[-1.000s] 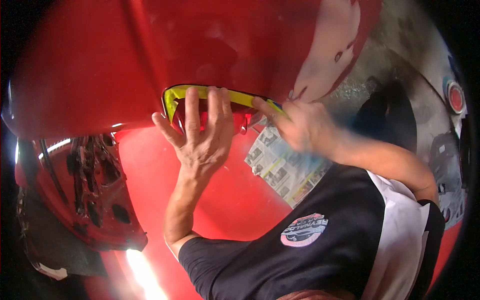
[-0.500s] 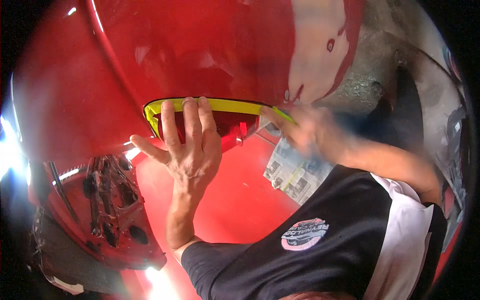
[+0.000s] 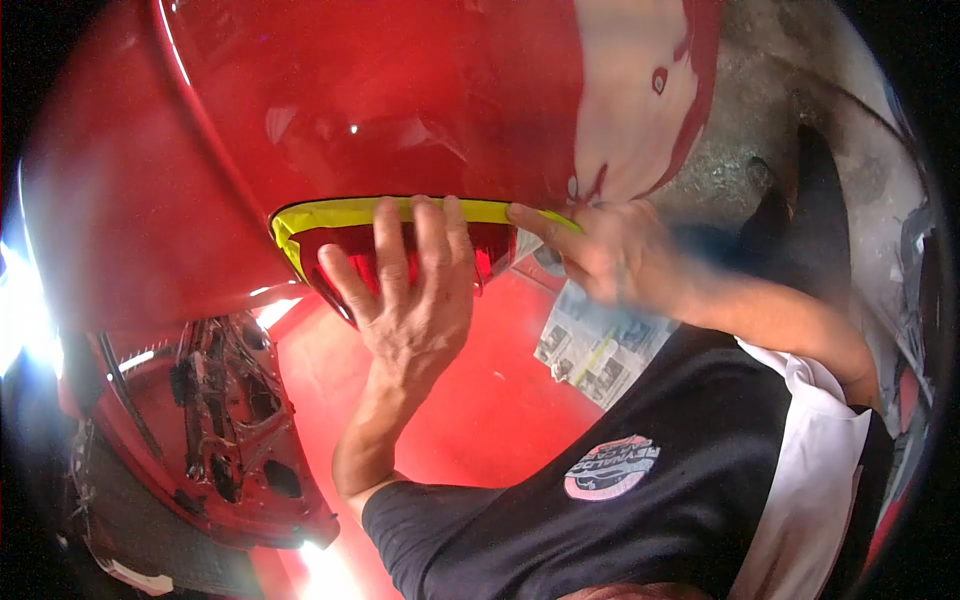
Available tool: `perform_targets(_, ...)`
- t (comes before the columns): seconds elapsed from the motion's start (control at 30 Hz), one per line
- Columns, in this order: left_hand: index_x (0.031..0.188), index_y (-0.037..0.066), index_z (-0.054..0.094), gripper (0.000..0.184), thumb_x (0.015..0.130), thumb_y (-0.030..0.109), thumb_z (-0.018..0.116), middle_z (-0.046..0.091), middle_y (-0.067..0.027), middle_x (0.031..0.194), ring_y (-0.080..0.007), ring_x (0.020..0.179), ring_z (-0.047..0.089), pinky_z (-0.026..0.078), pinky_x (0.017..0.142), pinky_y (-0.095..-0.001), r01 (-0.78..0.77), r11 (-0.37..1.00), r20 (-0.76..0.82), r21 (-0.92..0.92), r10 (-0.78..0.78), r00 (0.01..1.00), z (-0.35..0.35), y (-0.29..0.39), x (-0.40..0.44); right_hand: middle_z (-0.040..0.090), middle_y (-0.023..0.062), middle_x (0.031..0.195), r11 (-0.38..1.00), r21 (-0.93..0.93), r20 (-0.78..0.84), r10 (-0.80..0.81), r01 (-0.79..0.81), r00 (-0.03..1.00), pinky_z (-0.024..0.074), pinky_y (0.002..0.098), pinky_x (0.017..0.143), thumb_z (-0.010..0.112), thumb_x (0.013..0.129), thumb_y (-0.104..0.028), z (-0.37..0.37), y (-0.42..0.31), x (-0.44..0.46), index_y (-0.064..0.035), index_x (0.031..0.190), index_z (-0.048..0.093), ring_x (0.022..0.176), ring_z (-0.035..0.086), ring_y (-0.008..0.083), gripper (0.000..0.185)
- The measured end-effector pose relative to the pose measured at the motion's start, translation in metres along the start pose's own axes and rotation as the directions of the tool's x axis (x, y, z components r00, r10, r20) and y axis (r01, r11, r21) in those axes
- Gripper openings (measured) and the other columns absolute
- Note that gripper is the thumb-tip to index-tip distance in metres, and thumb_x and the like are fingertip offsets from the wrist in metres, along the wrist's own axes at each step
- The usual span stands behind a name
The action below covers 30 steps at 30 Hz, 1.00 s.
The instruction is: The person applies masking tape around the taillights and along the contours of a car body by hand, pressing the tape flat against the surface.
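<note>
A red tail light sits in a glossy red car body panel. Yellow-green masking tape runs along its upper edge and folds down round its left corner. My left hand lies over the light with fingers stretched out, fingertips touching the tape. At the tape's right end, my right hand has its index finger pressed on the strip. The strip's free end passes into its curled fingers, and part of that hand is blurred.
Printed newspaper hangs below my right hand. A red panel with dark openings stands at lower left, near bright lights. A whitish patch marks the body at upper right. My black shirt fills the lower right.
My left hand has shifted right along the tape, its fingers drawing closer together. The right index finger now lies flatter on the strip, and the right hand is less blurred.
</note>
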<state>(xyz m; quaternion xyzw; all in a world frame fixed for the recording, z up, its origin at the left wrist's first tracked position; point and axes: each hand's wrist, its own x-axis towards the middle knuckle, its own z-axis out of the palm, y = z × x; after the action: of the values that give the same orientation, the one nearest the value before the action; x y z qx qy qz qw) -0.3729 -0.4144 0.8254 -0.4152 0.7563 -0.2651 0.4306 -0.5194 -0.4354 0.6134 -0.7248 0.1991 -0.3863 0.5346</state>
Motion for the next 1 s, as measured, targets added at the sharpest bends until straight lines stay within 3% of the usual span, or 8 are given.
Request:
perform_targets(0.23,0.131,0.013,0.072,0.041,0.095,0.030,0.066,0.059,-0.0083,0.133,-0.0308,0.133,0.058,0.032,0.118,-0.0709,-0.075,0.996,-0.015,-0.050,0.074,0.997,0.011,0.027,0.002,0.074,0.0123,0.084,0.999,-0.028,0.079,0.026,-0.024,0.997,0.0580,0.0437,0.060,0.071,0.092,-0.019,0.001,0.005,-0.003,-0.0146,0.153,0.057,0.066,0.072,0.0304,0.063)
perform_targets(0.33,0.133,0.014,0.071,0.042,0.094,0.030,0.069,0.058,-0.0079,0.131,-0.0309,0.133,0.058,0.031,0.118,-0.0736,-0.048,0.997,-0.023,-0.065,0.047,0.999,0.012,0.031,0.002,0.072,0.0211,0.091,0.999,-0.033,0.036,-0.023,0.024,0.999,0.0624,0.0442,0.060,0.066,0.090,-0.011,0.011,0.008,-0.015,-0.0071,0.155,0.051,0.074,0.075,0.0345,0.067)
perform_targets(0.4,0.134,0.014,0.071,0.043,0.094,0.030,0.070,0.058,-0.0081,0.131,-0.0312,0.133,0.058,0.031,0.118,-0.0749,-0.058,0.997,-0.018,-0.047,0.057,0.998,0.012,0.031,0.003,0.072,0.0204,0.106,0.984,-0.104,-0.152,-0.157,0.142,0.976,0.0645,0.0394,0.065,0.064,0.092,-0.012,0.019,0.011,-0.038,-0.0064,0.155,0.052,0.084,0.074,0.0302,0.065)
perform_targets(0.53,0.136,0.013,0.070,0.044,0.095,0.029,0.068,0.057,-0.0100,0.134,-0.0347,0.136,0.054,0.028,0.117,-0.0787,-0.074,0.996,0.008,-0.054,0.075,0.997,0.012,0.033,0.005,0.068,0.0209,0.126,0.980,-0.099,-0.009,-0.172,0.171,0.985,0.0658,0.0357,0.070,0.063,0.090,-0.011,0.008,0.020,-0.077,-0.0035,0.151,0.056,0.094,0.072,0.0278,0.062)
perform_targets(0.77,0.135,0.012,0.070,0.040,0.096,0.022,0.065,0.059,-0.0111,0.136,-0.0370,0.138,0.052,0.024,0.118,-0.0800,-0.083,0.996,0.013,-0.010,0.083,0.996,0.019,0.056,0.020,0.069,0.0213,0.119,0.997,-0.079,-0.061,-0.028,0.023,0.998,0.0655,0.0369,0.071,0.066,0.089,-0.011,0.035,0.053,-0.091,-0.0027,0.151,0.055,0.088,0.072,0.0312,0.064)
perform_targets(0.87,0.134,0.012,0.070,0.040,0.096,0.021,0.065,0.059,-0.0115,0.136,-0.0373,0.138,0.052,0.024,0.118,-0.0801,-0.094,0.996,0.003,0.006,0.094,0.996,0.020,0.061,0.025,0.069,0.0197,0.102,0.999,-0.024,-0.103,0.034,-0.036,0.994,0.0633,0.0403,0.068,0.069,0.088,-0.014,0.042,0.061,-0.085,-0.0036,0.152,0.053,0.081,0.071,0.0338,0.067)
perform_targets(0.93,0.135,0.013,0.070,0.041,0.096,0.022,0.065,0.059,-0.0122,0.137,-0.0381,0.138,0.052,0.023,0.119,-0.0802,-0.095,0.995,0.016,0.019,0.095,0.995,0.018,0.062,0.028,0.066,0.0176,0.088,0.996,0.028,-0.014,0.084,-0.084,0.996,0.0587,0.0453,0.062,0.070,0.090,-0.019,0.045,0.064,-0.084,-0.0059,0.154,0.052,0.075,0.069,0.0348,0.068)
perform_targets(1.0,0.136,0.013,0.070,0.042,0.096,0.022,0.065,0.059,-0.0125,0.137,-0.0384,0.138,0.052,0.022,0.119,-0.0803,-0.097,0.995,0.023,0.022,0.096,0.995,0.016,0.063,0.029,0.068,0.0154,0.097,0.995,0.001,0.047,0.099,-0.099,0.994,0.0572,0.0412,0.064,0.063,0.096,-0.020,0.043,0.064,-0.082,-0.0083,0.157,0.050,0.078,0.068,0.0308,0.063)
